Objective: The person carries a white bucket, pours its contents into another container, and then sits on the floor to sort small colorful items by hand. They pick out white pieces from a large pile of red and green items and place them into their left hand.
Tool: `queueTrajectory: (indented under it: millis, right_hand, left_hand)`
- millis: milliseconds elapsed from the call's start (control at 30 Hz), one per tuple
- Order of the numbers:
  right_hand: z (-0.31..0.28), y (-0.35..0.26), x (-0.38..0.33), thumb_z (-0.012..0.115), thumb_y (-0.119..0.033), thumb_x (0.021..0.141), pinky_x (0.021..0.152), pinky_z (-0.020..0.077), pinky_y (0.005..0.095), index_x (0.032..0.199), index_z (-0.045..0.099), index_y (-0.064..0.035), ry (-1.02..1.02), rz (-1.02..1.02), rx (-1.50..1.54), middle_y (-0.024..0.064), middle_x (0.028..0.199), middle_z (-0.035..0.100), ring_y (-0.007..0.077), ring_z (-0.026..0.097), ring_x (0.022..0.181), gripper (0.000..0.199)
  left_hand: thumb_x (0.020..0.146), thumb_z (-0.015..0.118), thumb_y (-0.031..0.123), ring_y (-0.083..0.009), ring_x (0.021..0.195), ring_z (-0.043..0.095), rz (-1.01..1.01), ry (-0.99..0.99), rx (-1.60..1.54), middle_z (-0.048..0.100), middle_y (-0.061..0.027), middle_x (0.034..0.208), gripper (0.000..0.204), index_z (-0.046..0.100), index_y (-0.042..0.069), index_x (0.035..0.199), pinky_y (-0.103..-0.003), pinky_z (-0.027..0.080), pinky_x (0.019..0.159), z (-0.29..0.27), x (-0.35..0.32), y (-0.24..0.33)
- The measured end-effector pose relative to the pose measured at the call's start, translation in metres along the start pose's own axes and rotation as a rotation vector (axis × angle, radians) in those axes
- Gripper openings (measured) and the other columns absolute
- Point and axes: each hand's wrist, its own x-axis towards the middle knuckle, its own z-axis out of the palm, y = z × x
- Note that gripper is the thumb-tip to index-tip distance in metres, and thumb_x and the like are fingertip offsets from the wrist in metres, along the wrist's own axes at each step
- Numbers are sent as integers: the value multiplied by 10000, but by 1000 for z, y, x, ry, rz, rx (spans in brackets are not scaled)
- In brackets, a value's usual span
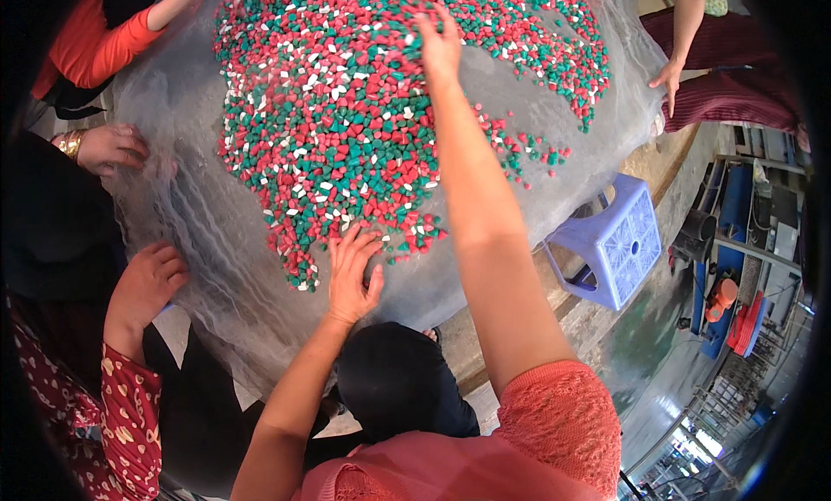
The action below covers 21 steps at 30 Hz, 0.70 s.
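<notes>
The left hand (352,274) is laid flat and palm down, fingers spread wide, on the near edge of a heap of small plastic pieces (346,129) in red, green and white; nothing is grasped, and only the fingertips are set among the pieces. The right hand (440,44) is stretched far forward on a straight arm and rests open on the far part of the heap, fingers loosely extended, nothing clenched in it. The heap is spread over a grey translucent sheet (216,232) covering the worktop, its long axis running from the near left towards the far right, with a thinner scatter trailing off to the right. Other people's hands (111,146) are seen at the left rim of the sheet, and another hand (668,75) at the far right. A lilac plastic stool (616,241) stands on the floor beside the worktop.
</notes>
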Motion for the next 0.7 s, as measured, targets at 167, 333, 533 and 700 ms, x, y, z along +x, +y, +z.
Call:
queueTrajectory:
  millis: [167, 333, 533, 700]
  right_hand:
    - [43, -33, -35, 687, -335, 686, 889, 410, 355, 1116, 568, -173, -196, -138, -145, 112, 1135, 522, 269, 515, 1033, 475]
    - [59, -56, -72, 657, -340, 686, 887, 408, 383, 1098, 581, -194, -354, -415, -390, 74, 1175, 501, 292, 463, 1055, 444]
    - [59, -91, -127, 597, -397, 759, 1010, 196, 562, 1188, 508, -211, -597, -650, -565, 94, 1288, 424, 352, 267, 1264, 477]
    - [71, -73, -148, 487, -371, 865, 1048, 226, 423, 1300, 367, -114, -931, -532, -309, 141, 1384, 287, 324, 269, 1279, 519]
  left_hand:
    - [748, 513, 149, -303, 1225, 360, -7, 0, 13, 504, -68, 1161, 320, 533, 84, 1061, -560, 157, 1009, -1, 0, 2]
    - [735, 522, 123, -304, 1225, 362, -8, 3, 5, 504, -80, 1155, 324, 532, 79, 1056, -562, 155, 1010, -1, 2, 1]
    - [732, 518, 118, -295, 1229, 357, -2, 1, -14, 496, -90, 1163, 334, 524, 69, 1062, -548, 143, 1023, -4, -2, -5]
    - [728, 523, 100, -290, 1227, 358, -57, 22, -37, 489, -93, 1174, 338, 521, 68, 1065, -521, 168, 1031, -5, -3, -5]
